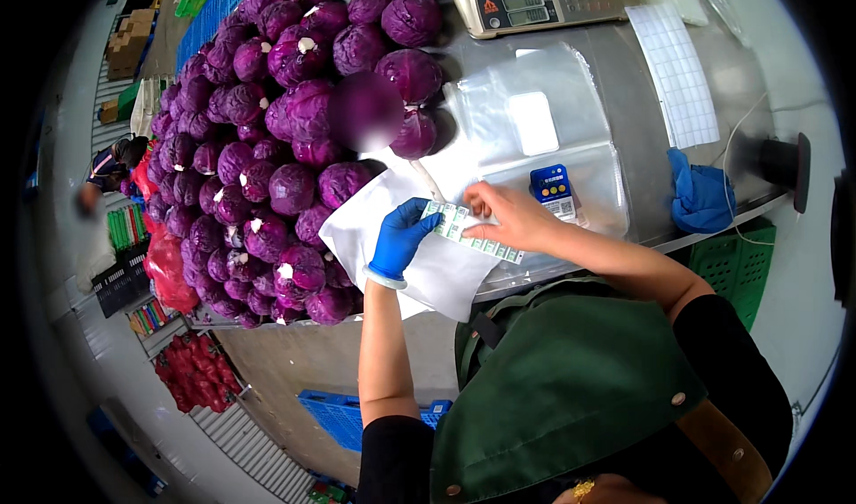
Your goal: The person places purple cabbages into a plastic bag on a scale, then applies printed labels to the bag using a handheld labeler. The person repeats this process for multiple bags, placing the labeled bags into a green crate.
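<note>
My left hand (401, 241), in a blue glove, pinches one end of a narrow sheet of small white-and-green labels (490, 246). On the other side my bare right hand (510, 218) is at the sheet with bent fingers, its thumb on the labels; whether a single label is between the fingertips is too small to tell. Beneath both hands a white sheet (446, 281) is spread over the table's near edge. Just beyond the right hand, a blue printed card (553, 185) rests on clear plastic bags (575, 103).
A big pile of red cabbages (285, 187) covers the table's left side. At the back stands a weighing scale (544, 4). To the right lie a grid-lined white sheet (678, 76) and a crumpled blue glove (700, 196). A green crate (736, 268) is below the right end.
</note>
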Available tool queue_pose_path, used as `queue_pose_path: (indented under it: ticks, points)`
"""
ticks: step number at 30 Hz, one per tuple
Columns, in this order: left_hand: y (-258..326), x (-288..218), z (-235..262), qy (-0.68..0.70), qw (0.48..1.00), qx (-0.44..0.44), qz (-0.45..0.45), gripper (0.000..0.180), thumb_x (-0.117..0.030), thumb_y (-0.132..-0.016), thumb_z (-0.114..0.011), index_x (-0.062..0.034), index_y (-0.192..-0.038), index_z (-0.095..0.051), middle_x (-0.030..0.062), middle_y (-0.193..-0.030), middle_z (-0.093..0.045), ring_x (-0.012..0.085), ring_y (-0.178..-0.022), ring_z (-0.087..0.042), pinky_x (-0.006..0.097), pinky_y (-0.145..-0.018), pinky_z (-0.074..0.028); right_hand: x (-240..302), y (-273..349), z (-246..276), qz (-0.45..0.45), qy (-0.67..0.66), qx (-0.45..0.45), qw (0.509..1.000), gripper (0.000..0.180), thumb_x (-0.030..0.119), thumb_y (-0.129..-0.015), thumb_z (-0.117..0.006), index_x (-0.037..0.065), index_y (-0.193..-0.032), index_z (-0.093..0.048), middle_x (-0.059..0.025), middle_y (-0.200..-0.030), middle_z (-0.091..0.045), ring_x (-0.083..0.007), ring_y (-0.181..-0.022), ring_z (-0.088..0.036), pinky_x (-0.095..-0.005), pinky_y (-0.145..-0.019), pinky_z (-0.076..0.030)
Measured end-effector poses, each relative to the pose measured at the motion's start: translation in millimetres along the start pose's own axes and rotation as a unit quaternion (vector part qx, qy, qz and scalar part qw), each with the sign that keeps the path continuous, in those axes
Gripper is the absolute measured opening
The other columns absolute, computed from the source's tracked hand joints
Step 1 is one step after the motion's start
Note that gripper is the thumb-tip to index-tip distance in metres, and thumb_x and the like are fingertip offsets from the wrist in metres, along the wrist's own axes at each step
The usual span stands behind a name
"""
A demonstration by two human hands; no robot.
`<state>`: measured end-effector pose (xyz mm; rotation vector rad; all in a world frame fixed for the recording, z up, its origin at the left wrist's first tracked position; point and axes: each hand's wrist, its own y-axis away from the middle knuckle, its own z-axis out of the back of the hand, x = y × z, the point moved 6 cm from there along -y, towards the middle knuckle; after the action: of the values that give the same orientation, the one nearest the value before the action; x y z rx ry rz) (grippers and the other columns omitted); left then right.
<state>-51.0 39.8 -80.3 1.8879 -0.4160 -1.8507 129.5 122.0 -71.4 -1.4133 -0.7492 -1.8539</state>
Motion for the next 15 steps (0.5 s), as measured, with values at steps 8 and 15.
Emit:
queue_pose_path:
  ticks: [8, 15]
  points:
    - [2, -24, -20, -0.051, 0.999, 0.019, -0.001, 0.011, -0.005, -0.087, -0.068, -0.0006, -0.097, -0.066, -0.0005, -0.087, -0.065, 0.0072, -0.081, -0.056, 0.023, -0.075, -0.046, 32, -21, -1, 0.149, 0.126, -0.134, 0.972, 0.026, 0.030, -0.089, -0.063, 0.008, -0.090, -0.050, -0.0094, -0.061, -0.060, -0.0312, -0.059, -0.061, -0.0420, -0.056, -0.044]
    - [-6, -16, -16, -0.202, 0.979, -0.032, -0.016, 0.024, -0.018, -0.083, -0.075, -0.0005, -0.073, -0.063, -0.0004, -0.063, -0.051, 0.0076, -0.060, -0.040, 0.026, -0.057, -0.038, 13, -5, 6, 0.056, 0.045, -0.220, 0.973, 0.020, 0.019, -0.088, -0.067, 0.006, -0.090, -0.052, -0.0112, -0.065, -0.060, -0.0294, -0.060, -0.061, -0.0380, -0.054, -0.045]
